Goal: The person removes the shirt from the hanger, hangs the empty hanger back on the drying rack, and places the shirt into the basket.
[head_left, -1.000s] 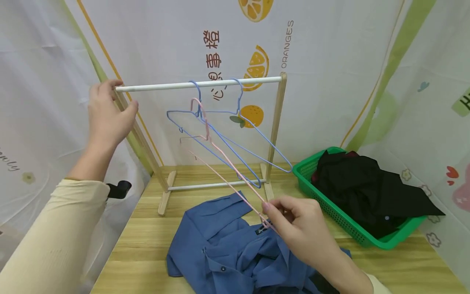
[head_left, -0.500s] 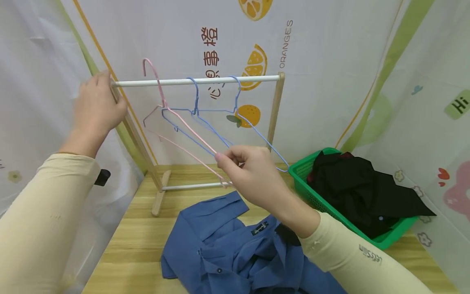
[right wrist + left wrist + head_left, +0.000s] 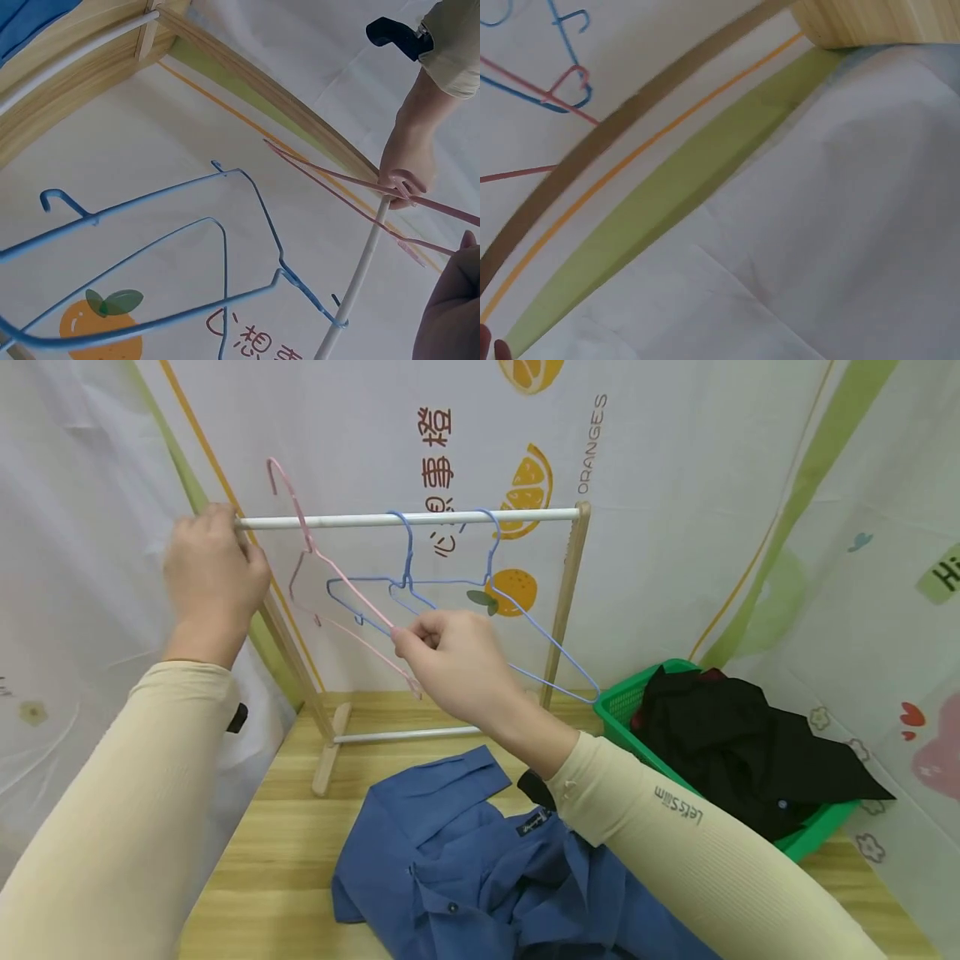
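Gripping the left end of the white rail (image 3: 408, 517) on the wooden rack (image 3: 572, 602), the left hand (image 3: 212, 578) is seen in the head view, while the pink hanger (image 3: 330, 578) is pinched in the right hand (image 3: 450, 664), its hook raised above the rail beside two blue hangers (image 3: 457, 597); a blue shirt (image 3: 480, 868) is spread on the table (image 3: 285, 827). Only backdrop is shown by the left wrist view. From the right wrist, the pink hanger (image 3: 352, 196) is seen reaching toward the left hand (image 3: 409, 161).

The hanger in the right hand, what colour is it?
Pink: the hanger pinched by the right hand is pale pink wire, clearest in the head view.
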### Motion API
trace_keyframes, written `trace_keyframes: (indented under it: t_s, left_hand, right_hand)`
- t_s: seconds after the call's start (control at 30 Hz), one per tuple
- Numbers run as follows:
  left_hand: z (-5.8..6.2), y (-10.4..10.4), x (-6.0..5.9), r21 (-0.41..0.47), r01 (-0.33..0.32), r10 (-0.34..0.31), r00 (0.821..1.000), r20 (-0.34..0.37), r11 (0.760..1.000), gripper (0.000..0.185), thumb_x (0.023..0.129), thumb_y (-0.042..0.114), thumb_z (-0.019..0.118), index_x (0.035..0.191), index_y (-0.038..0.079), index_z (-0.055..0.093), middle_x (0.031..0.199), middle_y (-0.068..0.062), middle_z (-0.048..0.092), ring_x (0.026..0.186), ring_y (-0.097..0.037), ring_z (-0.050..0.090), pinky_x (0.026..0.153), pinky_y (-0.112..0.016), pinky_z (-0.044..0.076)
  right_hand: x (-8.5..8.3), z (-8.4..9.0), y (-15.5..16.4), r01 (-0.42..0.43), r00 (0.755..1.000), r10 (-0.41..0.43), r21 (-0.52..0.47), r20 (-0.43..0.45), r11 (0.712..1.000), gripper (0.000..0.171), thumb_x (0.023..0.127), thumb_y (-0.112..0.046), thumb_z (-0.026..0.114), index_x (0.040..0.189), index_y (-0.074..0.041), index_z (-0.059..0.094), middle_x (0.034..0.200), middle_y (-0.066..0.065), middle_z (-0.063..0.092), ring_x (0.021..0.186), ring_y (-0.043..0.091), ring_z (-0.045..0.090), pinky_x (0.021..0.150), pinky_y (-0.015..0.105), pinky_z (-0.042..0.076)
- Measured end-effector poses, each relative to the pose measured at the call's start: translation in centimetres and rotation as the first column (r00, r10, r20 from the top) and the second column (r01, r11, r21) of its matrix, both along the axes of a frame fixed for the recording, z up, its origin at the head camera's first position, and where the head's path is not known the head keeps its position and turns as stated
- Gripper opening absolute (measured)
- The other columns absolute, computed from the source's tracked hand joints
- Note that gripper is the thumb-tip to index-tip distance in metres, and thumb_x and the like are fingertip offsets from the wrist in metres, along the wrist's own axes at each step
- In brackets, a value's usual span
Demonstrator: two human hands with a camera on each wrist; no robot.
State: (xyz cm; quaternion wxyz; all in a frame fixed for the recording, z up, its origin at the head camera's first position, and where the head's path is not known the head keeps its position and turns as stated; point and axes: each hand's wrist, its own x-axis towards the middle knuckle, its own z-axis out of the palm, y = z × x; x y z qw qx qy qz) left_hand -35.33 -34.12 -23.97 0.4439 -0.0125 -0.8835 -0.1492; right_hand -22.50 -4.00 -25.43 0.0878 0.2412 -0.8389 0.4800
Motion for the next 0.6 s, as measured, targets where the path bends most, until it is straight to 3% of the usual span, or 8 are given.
trace_keyframes:
  t_s: [0.13,0.27,0.4,0.6]
  left_hand:
    - [-0.5,0.0,-0.5,-0.01,-0.006,0.005,0.997,-0.081,1.0,0.038,0.096,0.004,0.048,0.129,-0.009,0.064,0.129,-0.03,0.069,0.114,-0.056,0.061,0.093,-0.07,0.048]
    - [-1.0,-0.1,-0.8,-0.033,-0.02,0.014,0.987,-0.16,0.999,0.034,0.103,0.007,0.048,0.129,-0.008,0.064,0.131,-0.028,0.069,0.113,-0.056,0.064,0.088,-0.071,0.049]
    - [-1.5,-0.3,-0.9,-0.021,-0.01,0.005,0.981,-0.195,1.0,0.03,0.107,0.007,0.047,0.128,-0.008,0.064,0.129,-0.027,0.07,0.109,-0.055,0.064,0.087,-0.069,0.048]
    - [-1.9,-0.2,-1.2,-0.028,-0.024,0.017,0.976,-0.215,0.999,0.03,0.108,0.008,0.046,0.126,-0.007,0.065,0.127,-0.025,0.071,0.092,-0.056,0.065,0.075,-0.068,0.05]
  right_hand:
    - [-0.8,-0.1,-1.1,-0.005,0.999,0.005,-0.011,0.042,1.0,0.029,0.109,-0.028,0.059,0.096,-0.01,0.077,0.066,0.001,0.068,0.054,0.015,0.055,0.049,0.023,0.034]
    - [-1.4,-0.5,-2.0,-0.031,0.997,0.032,-0.024,0.067,0.999,0.029,0.109,-0.026,0.059,0.095,-0.008,0.076,0.062,0.002,0.066,0.05,0.014,0.053,0.047,0.023,0.033]
    - [-1.8,-1.3,-2.4,-0.013,0.997,0.014,-0.006,0.081,1.0,0.032,0.11,-0.028,0.058,0.087,-0.011,0.073,0.06,0.0,0.063,0.048,0.012,0.047,0.046,0.023,0.032]
    - [-2.3,-2.7,-2.8,-0.004,0.998,0.004,0.005,0.065,1.0,0.033,0.11,-0.028,0.059,0.083,-0.014,0.071,0.06,0.0,0.063,0.051,0.011,0.053,0.048,0.024,0.037]
